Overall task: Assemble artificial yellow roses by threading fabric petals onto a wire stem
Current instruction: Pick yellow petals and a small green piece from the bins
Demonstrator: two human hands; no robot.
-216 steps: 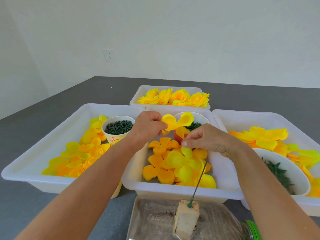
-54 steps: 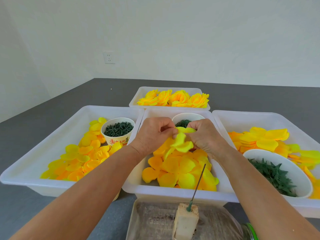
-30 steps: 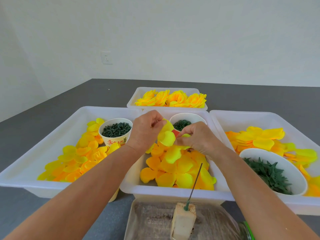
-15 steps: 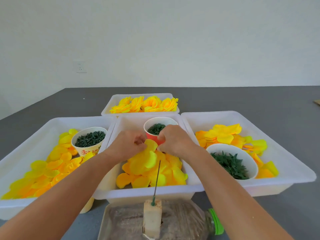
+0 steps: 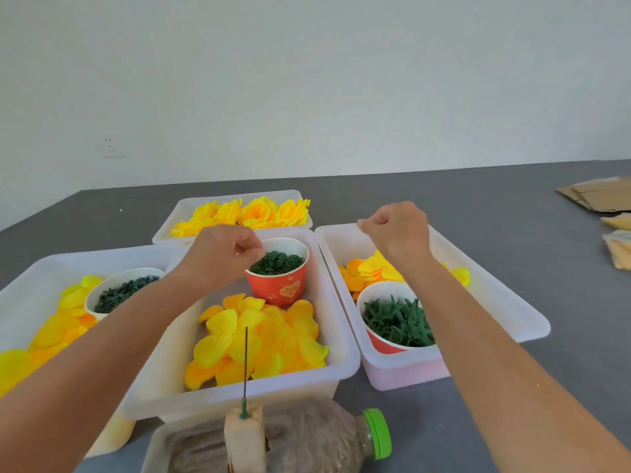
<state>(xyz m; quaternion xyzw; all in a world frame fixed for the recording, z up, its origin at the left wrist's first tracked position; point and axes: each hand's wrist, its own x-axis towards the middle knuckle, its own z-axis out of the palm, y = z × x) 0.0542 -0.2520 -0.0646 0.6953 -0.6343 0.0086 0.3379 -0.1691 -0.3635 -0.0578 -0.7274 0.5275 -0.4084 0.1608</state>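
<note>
A thin dark wire stem (image 5: 246, 363) stands bare in a pale block (image 5: 243, 435) fixed on a bottle lying on its side (image 5: 324, 438). Behind it the middle tray (image 5: 341, 336) holds loose yellow and orange fabric petals (image 5: 259, 339) and a red cup of small green rings (image 5: 277, 264). My left hand (image 5: 222, 257) hovers at that cup's left rim, fingertips pinched together; I see nothing between them. My right hand (image 5: 397, 233) is over the far left corner of the right tray (image 5: 512, 312), fingers curled shut, with no petal in it.
A far tray (image 5: 164, 235) holds finished yellow roses (image 5: 246, 213). The left tray (image 5: 30, 278) has petals and a white cup of green pieces (image 5: 123, 291). In the right tray lie petals (image 5: 372, 271) and a cup of green calyxes (image 5: 396, 322). Cardboard (image 5: 594, 196) lies at far right.
Both hands have let go of the petals, which now lie in the middle tray. The left hand rose to the ring cup; the right hand swung right over the right tray. The view shifted right.
</note>
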